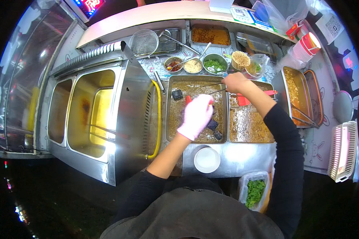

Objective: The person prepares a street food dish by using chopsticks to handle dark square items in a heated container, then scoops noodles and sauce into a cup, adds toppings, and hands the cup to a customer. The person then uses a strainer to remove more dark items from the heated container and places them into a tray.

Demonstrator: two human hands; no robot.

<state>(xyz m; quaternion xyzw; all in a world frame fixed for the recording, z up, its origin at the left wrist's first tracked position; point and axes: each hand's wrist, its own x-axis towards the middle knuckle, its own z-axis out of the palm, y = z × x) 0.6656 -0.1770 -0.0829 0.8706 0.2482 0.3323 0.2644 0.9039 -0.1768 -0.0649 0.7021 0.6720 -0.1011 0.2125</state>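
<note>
My left hand (197,116), in a pale pink-white glove, is closed around a red object that sticks out at its upper edge, over a steel tray (168,119) of brown liquid. Several dark cubes of food lie in this tray: one (177,94) at the upper left, others (212,124) right below the glove. My bare right hand (235,82) grips metal tongs (217,91) by the rear end, their arms reaching left above the same tray. A second tray (251,125) of brown liquid adjoins on the right, with a red-handled tool (243,100) across it. A white bowl (207,160) stands in front.
A fryer (131,119) with yellow oil stands left, a yellow hose (159,119) beside it. Behind the trays are bowls of chili (173,64), chopped garlic (192,65) and chopped greens (215,63), a cup of skewers (240,60) and a wire strainer (144,43). Paper cups (305,47) lean at right.
</note>
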